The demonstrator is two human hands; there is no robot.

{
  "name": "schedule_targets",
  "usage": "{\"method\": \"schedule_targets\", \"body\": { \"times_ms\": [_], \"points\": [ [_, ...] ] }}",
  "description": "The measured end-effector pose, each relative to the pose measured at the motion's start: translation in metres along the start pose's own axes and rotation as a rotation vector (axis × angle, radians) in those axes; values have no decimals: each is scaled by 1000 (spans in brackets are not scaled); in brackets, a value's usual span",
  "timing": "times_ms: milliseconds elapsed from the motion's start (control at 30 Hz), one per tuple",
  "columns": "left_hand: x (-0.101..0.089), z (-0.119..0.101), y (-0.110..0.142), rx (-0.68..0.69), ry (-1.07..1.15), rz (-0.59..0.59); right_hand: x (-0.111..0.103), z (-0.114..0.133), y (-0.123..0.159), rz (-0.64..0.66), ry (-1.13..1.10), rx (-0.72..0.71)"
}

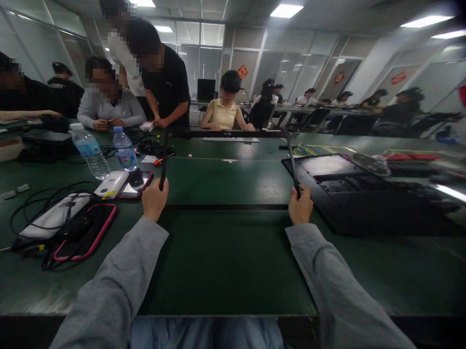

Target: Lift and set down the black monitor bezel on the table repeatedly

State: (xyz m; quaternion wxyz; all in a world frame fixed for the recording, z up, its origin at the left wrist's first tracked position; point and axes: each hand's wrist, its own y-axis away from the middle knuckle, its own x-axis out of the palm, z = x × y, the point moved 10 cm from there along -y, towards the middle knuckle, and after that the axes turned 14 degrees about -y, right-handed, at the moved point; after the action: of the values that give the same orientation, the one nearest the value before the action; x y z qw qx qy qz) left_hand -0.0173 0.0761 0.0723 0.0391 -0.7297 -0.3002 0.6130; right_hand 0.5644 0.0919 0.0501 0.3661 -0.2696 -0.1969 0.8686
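The thin black frame (pixel 227 134) is between the two hands, over the green table (pixel 229 267), its far bar higher in view than its near one. It appears tilted; whether the near bar touches the tabletop, I cannot tell. Its middle is open, so the slim side bars offer natural places to hold. One hand on each side probably balances the long span and limits twisting, which a one-sided hold might allow.

The left hand (pixel 155 198) is closed around the left bar near its lower end, fingers curled in with little opening. The right hand (pixel 301 204) grasps the opposite bar at about the same level, its thumb and fingers folded against it. Neither hand is released; how hard they squeeze cannot be told.

Outward from the right grip, a broad dark panel (pixel 355 200) lies on the table, its near edge beside the right forearm. Just beyond the left grip are a pink-edged phone (pixel 136 184) and a white power bank (pixel 111 183), with two water bottles (pixel 125 149) behind them. These sit to the side, which probably gives the frame room between the arms. Farther out, past the far bar, a person in a yellow top (pixel 225 112) sits across the table.
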Motion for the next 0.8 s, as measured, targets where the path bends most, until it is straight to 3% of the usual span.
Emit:
{"method": "schedule_targets", "body": {
  "times_ms": [233, 433, 800],
  "points": [
    [38, 8, 1, 1, -68, 257, 22, -42, -1, 161, 35, 179],
    [46, 8, -1, 29, -23, 285, 25, -57, -6, 174, 33, 231],
    [50, 11, -4, 40, 5, 278, 25, -57, -9, 198, 2, 247]
  ]
}}
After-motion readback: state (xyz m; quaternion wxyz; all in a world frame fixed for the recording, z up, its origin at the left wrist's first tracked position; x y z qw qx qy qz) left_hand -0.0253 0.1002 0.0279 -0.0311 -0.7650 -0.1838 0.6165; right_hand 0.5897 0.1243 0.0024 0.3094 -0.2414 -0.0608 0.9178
